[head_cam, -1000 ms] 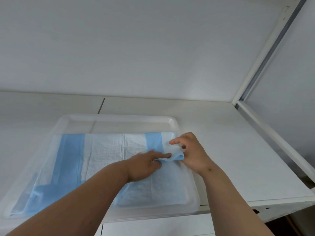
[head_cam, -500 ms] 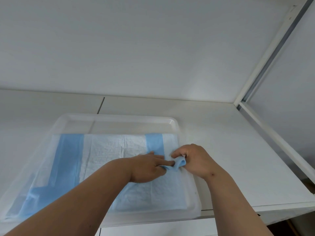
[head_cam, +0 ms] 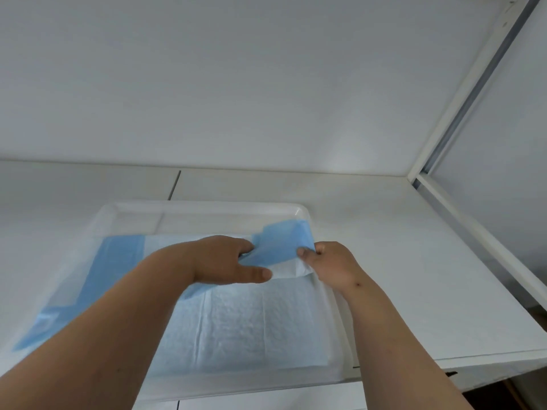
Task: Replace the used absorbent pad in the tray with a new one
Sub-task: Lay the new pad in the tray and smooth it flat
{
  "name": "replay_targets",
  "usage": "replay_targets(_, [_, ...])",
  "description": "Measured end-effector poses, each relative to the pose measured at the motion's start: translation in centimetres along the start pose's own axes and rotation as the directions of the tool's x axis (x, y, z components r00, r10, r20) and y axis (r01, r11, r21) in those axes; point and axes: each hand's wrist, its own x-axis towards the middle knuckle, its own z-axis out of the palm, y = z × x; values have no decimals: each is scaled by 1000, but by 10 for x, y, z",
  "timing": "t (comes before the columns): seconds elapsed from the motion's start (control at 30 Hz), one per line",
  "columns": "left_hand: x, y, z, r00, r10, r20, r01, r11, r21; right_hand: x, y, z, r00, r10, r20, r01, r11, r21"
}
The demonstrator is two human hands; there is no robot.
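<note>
The far right corner of the blue-and-white absorbent pad (head_cam: pixel 236 318), a small pinched fold a second ago, now stands up as a wide blue flap, reaching toward the back right corner of the clear tray (head_cam: pixel 207 207). The right hand (head_cam: pixel 331 263) now pinches the flap's right edge (thumb on the blue side). The left hand (head_cam: pixel 228 260) now spreads flatter, thumb extended toward the right hand.

- Left hand (head_cam: pixel 225 258): palm down, forearm reaching forward from lower left; fingers (head_cam: pixel 247 247) tucked under a raised fold, thumb extended to the right.
- Right hand (head_cam: pixel 328 261): forearm entering from lower right, thumb and fingers (head_cam: pixel 305 252) pinched on the fold's edge.
- Both hands close together, nearly touching.
</note>
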Motion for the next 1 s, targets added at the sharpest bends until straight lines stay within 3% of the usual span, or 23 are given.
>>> replay_targets(0.1, [-21,-15,-19,1000,-20,-15,21,999,27,3,-3,2,999,-24,-29,21,996,-87])
replay_targets(0.23, [-71,-42,-50,983,-31,-183,-13,972,-233,6,-1,3,1000,-27,-11,26,997,-77])
replay_targets(0.33, [-97,-83,-62,921,-191,-339,-12,857,-516,6,-2,1,999,-32,-5,31,996,-81])
replay_targets(0.4, [-105,-116,-56,858,-329,-394,67,833,-549,7,-4,1,1000,-26,0,25,995,-94])
replay_targets(0.53, [-108,-175,-15,828,-435,-355,293,874,-387,7,-8,3,1000,3,-25,-5,994,-110])
replay_targets(0.63, [-116,-181,8,840,-445,-310,329,873,-360,8,-10,6,998,36,-60,-42,994,-104])
replay_targets(0.87, [-132,-184,25,855,-312,-414,129,902,-412,6,-12,17,980,97,-173,-115,988,-99])
replay_targets(1.0, [-140,-195,33,909,-318,-269,99,792,-603,3,-14,22,971,95,-221,-117,989,-90])
